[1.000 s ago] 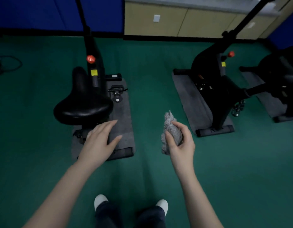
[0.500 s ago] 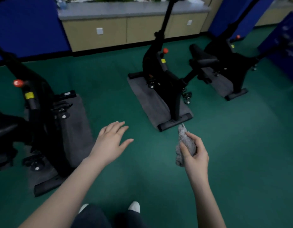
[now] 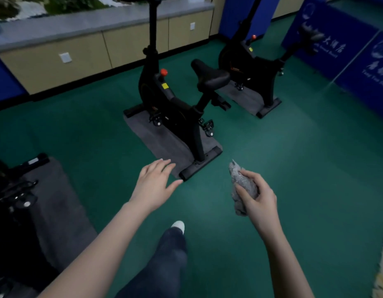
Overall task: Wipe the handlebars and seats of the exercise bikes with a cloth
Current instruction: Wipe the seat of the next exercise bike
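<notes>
Your right hand point(image 3: 258, 201) grips the bunched cloth point(image 3: 242, 186) at lower right of the frame, tip poking above your fingers, while your left hand point(image 3: 153, 186) hovers flat and empty.

Left hand point(image 3: 153, 186) flat, fingers point(image 3: 162, 165) extended, right hand point(image 3: 258, 197) curled, both arms outstretched

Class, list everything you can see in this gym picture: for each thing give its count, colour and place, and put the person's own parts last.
exercise bikes: three, black; one centre, one behind right, one cut off at left edge
seat: one clear, black, on centre bike
floor mats: three, grey, one under each bike
cloth: one, grey, bunched
cabinets: beige, along back wall
banners: blue, right side
floor: green
left hand: fingers straight, holding nothing
right hand: grips the cloth
leg: dark trousers, white shoe, bottom centre
</notes>
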`<action>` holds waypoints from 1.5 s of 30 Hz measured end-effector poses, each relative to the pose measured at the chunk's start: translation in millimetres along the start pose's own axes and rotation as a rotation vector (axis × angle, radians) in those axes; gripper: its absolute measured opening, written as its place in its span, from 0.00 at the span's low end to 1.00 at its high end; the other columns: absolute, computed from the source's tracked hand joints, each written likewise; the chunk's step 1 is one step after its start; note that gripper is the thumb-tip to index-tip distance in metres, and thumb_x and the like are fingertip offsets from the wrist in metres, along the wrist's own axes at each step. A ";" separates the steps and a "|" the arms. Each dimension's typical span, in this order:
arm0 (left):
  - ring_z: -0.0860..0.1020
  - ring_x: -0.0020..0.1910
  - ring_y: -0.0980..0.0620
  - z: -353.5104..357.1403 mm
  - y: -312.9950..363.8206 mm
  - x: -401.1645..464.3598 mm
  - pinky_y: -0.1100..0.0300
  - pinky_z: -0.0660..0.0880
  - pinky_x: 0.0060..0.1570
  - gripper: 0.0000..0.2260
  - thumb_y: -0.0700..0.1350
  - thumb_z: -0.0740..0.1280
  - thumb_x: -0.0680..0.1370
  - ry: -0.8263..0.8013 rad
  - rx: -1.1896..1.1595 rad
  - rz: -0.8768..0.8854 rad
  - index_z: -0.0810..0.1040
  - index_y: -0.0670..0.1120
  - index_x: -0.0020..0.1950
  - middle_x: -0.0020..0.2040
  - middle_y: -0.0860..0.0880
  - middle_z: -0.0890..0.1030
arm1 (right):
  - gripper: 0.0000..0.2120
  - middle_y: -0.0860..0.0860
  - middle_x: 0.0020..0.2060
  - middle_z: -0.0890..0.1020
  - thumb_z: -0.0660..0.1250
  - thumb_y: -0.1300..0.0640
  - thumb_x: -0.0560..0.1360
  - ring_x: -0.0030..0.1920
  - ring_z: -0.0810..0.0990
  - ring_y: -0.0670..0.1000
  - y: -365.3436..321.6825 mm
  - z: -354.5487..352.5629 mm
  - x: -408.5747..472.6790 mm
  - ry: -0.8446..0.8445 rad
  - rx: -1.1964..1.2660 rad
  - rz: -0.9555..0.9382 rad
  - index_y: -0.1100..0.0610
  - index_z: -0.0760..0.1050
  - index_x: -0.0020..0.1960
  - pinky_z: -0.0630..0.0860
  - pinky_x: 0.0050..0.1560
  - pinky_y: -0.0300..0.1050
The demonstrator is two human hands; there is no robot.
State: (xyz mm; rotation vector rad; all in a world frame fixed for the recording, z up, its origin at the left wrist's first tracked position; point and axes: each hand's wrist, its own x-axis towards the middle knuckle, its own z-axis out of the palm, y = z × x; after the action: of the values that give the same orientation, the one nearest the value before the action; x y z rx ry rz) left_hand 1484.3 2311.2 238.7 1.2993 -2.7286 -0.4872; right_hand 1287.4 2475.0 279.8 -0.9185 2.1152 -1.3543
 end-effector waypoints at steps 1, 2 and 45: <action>0.55 0.75 0.52 1.6 -1.4 16.4 0.55 0.51 0.71 0.27 0.62 0.55 0.79 -0.003 -0.005 0.003 0.61 0.51 0.75 0.76 0.52 0.62 | 0.17 0.50 0.55 0.80 0.69 0.64 0.74 0.53 0.79 0.49 -2.3 1.9 17.7 0.001 -0.011 -0.008 0.42 0.77 0.53 0.72 0.36 0.25; 0.56 0.75 0.52 2.2 -3.7 33.7 0.55 0.51 0.71 0.27 0.62 0.55 0.79 -0.002 -0.010 0.006 0.61 0.51 0.75 0.75 0.53 0.62 | 0.17 0.49 0.55 0.80 0.69 0.63 0.74 0.52 0.79 0.50 -5.6 5.0 36.6 0.002 -0.022 -0.012 0.41 0.77 0.53 0.73 0.38 0.27; 0.59 0.73 0.53 56.2 181.3 447.7 0.56 0.56 0.70 0.29 0.62 0.56 0.79 0.126 -0.088 -0.434 0.59 0.51 0.76 0.74 0.53 0.62 | 0.17 0.41 0.53 0.77 0.69 0.61 0.74 0.55 0.74 0.35 50.8 -117.0 565.1 -0.376 -0.071 -0.198 0.42 0.76 0.57 0.68 0.56 0.36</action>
State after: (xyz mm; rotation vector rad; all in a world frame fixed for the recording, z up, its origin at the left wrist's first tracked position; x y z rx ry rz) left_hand 1052.8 2088.2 214.8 1.8329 -2.2940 -0.5259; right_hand 814.3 2141.0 265.8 -1.3261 1.8306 -1.0959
